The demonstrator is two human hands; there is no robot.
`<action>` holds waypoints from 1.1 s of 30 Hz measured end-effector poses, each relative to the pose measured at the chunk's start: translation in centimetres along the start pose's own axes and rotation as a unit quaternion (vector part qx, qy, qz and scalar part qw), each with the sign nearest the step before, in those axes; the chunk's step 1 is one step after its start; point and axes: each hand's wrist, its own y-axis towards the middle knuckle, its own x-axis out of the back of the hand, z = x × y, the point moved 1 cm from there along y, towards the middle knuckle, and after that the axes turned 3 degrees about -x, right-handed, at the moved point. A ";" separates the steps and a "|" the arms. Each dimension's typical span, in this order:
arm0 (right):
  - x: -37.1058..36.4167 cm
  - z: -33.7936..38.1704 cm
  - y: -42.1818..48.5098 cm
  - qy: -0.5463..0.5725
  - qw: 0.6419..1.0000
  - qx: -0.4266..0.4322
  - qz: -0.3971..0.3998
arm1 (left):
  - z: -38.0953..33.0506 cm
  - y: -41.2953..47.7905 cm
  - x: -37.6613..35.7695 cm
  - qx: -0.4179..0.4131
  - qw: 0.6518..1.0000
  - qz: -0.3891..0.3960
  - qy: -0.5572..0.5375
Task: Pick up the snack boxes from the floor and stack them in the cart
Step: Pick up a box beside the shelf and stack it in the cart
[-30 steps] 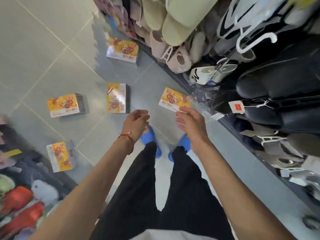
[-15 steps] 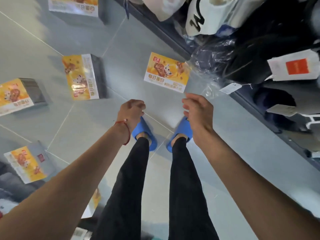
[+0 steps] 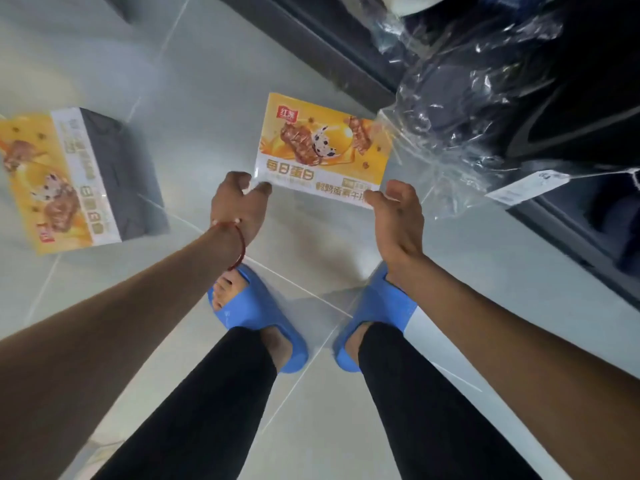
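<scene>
Left hand (image 3: 239,206) and right hand (image 3: 398,220) are spreading wide, thumbs touching the lower corners of the center snack box (image 3: 322,143) lying on the floor (image 3: 214,81) - not gripping it.

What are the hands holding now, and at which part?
Nothing yet: the left hand and right hand only touch the near corners of the snack box, lying on the floor.

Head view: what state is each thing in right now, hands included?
Middle snack box: flat on the floor, picture side up.
Left snack box: on the floor, untouched.
Left hand: open, at the middle box's near left corner.
Right hand: open, at its near right corner.
Plastic bag: crumpled, beside the middle box.
Slippers: on the person's feet.
</scene>
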 end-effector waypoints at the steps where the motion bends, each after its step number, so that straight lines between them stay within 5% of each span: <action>1: -0.5 -0.3 1.5 -0.006 1.000 -0.008 -0.002 | 0.2 1.5 -0.7 -0.015 1.000 -0.004 0.006; 15: -4.3 -0.6 11.2 0.105 0.988 -0.046 0.099 | -0.2 11.4 -4.7 -0.023 0.996 0.078 -0.031; 33: 1.2 4.7 -8.5 0.048 0.990 -0.057 0.123 | 0.3 -9.8 6.7 0.084 0.983 0.018 -0.160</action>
